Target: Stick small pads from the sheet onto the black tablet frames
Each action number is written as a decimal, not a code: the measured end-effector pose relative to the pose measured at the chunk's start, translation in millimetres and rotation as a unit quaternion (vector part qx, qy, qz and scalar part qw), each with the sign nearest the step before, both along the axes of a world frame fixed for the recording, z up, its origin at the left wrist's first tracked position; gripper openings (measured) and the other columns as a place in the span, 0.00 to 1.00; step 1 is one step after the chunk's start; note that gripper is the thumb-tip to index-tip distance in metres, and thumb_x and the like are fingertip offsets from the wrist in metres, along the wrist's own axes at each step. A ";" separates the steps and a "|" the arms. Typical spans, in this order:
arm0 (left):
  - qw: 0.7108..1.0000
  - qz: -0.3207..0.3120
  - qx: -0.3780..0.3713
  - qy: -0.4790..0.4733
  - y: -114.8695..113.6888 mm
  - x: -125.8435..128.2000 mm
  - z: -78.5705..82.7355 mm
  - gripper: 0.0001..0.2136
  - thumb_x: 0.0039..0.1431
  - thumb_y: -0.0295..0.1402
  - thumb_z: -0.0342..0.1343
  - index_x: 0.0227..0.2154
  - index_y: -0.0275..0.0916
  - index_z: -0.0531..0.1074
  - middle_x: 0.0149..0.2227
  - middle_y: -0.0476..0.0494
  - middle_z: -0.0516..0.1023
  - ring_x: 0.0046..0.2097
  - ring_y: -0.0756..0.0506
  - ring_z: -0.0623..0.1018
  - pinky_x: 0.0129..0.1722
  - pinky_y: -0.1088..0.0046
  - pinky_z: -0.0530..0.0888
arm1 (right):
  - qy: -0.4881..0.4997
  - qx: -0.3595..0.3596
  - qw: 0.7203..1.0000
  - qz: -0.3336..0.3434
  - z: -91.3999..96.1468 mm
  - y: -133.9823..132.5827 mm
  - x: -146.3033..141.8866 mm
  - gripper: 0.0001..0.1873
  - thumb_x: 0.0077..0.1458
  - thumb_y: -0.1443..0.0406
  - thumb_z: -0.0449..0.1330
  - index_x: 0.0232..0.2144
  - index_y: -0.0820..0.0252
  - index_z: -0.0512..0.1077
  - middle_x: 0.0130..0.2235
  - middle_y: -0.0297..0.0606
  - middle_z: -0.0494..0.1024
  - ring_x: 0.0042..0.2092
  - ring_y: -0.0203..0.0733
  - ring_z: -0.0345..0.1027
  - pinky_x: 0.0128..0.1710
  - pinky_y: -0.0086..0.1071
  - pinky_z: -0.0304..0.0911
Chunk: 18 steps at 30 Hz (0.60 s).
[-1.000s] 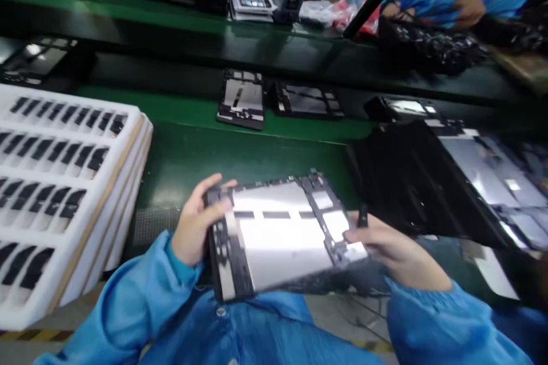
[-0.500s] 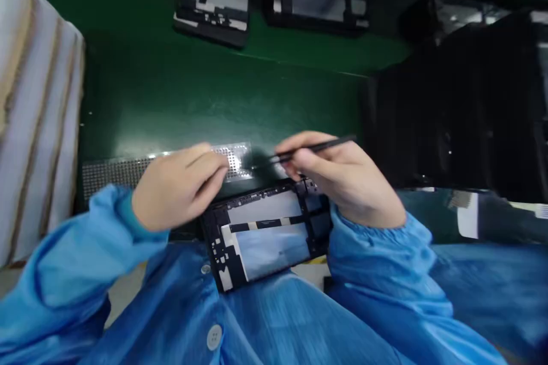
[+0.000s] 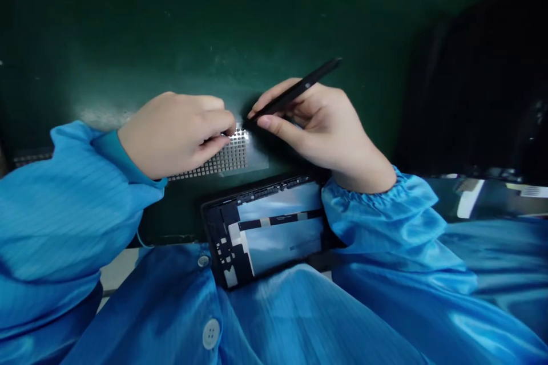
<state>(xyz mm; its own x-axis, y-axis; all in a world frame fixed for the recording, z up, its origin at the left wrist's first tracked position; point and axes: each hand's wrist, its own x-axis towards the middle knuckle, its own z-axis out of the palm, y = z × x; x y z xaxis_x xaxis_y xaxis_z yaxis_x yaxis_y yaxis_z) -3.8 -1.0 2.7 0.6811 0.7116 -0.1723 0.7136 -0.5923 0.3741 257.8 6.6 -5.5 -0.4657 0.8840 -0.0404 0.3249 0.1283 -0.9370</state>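
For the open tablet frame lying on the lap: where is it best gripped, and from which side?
Probably the bare left short edge of the black, silver-panelled tablet frame, approached from the left. The right hand's blue sleeve covers its right end, and its far edge sits against the green bench.

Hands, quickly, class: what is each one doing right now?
Left hand: fingers curled, pinching at the grid sheet.
Right hand: closed on the tweezers, tip at the sheet.
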 end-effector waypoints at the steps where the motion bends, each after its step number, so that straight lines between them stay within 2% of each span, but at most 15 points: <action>1: 1.000 0.001 0.003 0.002 0.1 0.5 -0.4 0.17 0.75 0.40 0.47 0.48 0.48 0.83 0.44 0.46 0.84 0.38 0.45 0.80 0.37 0.67 0.69 | -0.004 -0.004 1.000 0.001 0.7 3.6 -0.2 0.12 0.63 0.54 0.76 0.43 0.53 0.84 0.44 0.37 0.88 0.46 0.46 0.83 0.51 0.40 0.82; 4: 1.000 -0.003 0.021 0.014 -0.7 1.5 -1.1 0.18 0.76 0.40 0.45 0.49 0.47 0.82 0.44 0.45 0.83 0.40 0.43 0.81 0.35 0.65 0.66 | 0.002 -0.028 1.000 0.014 7.0 10.2 1.7 0.09 0.61 0.58 0.78 0.40 0.52 0.85 0.42 0.35 0.88 0.46 0.43 0.83 0.52 0.37 0.81; 6: 0.999 -0.007 0.035 0.026 -2.5 1.9 -0.2 0.20 0.77 0.40 0.43 0.49 0.46 0.82 0.44 0.43 0.83 0.41 0.42 0.81 0.33 0.64 0.64 | 0.048 -0.052 0.997 -0.007 16.7 -1.5 3.6 0.07 0.61 0.63 0.78 0.40 0.53 0.85 0.41 0.34 0.88 0.44 0.40 0.83 0.50 0.35 0.81; 8: 0.998 -0.009 0.045 0.034 -4.8 2.6 1.2 0.22 0.78 0.41 0.41 0.51 0.46 0.82 0.46 0.42 0.84 0.41 0.41 0.81 0.32 0.63 0.63 | 0.105 -0.071 0.988 -0.090 27.9 -33.6 1.9 0.06 0.63 0.68 0.75 0.42 0.54 0.86 0.41 0.34 0.88 0.40 0.37 0.82 0.46 0.33 0.80; 10: 0.998 -0.012 0.049 0.039 -7.2 3.5 2.3 0.23 0.78 0.42 0.40 0.53 0.46 0.82 0.48 0.42 0.84 0.40 0.41 0.81 0.32 0.63 0.63 | 0.129 -0.068 0.967 -0.208 34.5 -80.8 -6.6 0.07 0.67 0.70 0.72 0.45 0.54 0.85 0.42 0.35 0.88 0.38 0.37 0.80 0.41 0.33 0.79; 11: 0.998 -0.017 0.051 0.043 -8.1 4.0 2.6 0.23 0.78 0.43 0.41 0.54 0.47 0.82 0.49 0.42 0.84 0.39 0.41 0.81 0.32 0.63 0.63 | 0.124 -0.056 0.956 -0.260 34.5 -105.7 -13.2 0.09 0.66 0.70 0.72 0.47 0.52 0.85 0.42 0.34 0.87 0.39 0.37 0.81 0.40 0.33 0.79; 12: 0.997 -0.026 0.053 0.049 -8.9 4.6 2.7 0.22 0.78 0.42 0.42 0.55 0.47 0.82 0.50 0.42 0.84 0.38 0.41 0.81 0.32 0.63 0.63 | 0.113 -0.042 0.947 -0.298 32.1 -128.8 -20.8 0.10 0.67 0.70 0.71 0.49 0.51 0.84 0.44 0.34 0.87 0.43 0.39 0.83 0.43 0.34 0.81; 15: 0.994 -0.051 0.063 0.068 -9.8 6.0 2.5 0.22 0.78 0.41 0.43 0.56 0.46 0.82 0.49 0.42 0.84 0.38 0.41 0.81 0.31 0.62 0.62 | 0.082 0.019 0.939 -0.332 16.2 -172.6 -43.0 0.14 0.69 0.71 0.68 0.52 0.50 0.81 0.46 0.36 0.87 0.48 0.41 0.84 0.51 0.40 0.83; 18: 0.994 -0.053 0.069 0.067 -9.3 6.1 2.0 0.21 0.78 0.41 0.44 0.56 0.47 0.82 0.48 0.43 0.84 0.38 0.42 0.82 0.31 0.63 0.63 | 0.061 0.073 0.940 -0.327 2.3 -179.1 -55.2 0.14 0.68 0.73 0.67 0.51 0.51 0.80 0.45 0.37 0.87 0.48 0.42 0.83 0.51 0.42 0.82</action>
<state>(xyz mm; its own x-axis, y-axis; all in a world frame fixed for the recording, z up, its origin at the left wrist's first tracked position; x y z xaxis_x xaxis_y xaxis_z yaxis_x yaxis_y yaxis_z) 2.3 -10.3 4.7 0.7313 0.6599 -0.1722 0.6820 -0.7062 0.1900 202.6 -172.5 -3.1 0.1867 0.9748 0.1224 0.2696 0.0690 -0.9605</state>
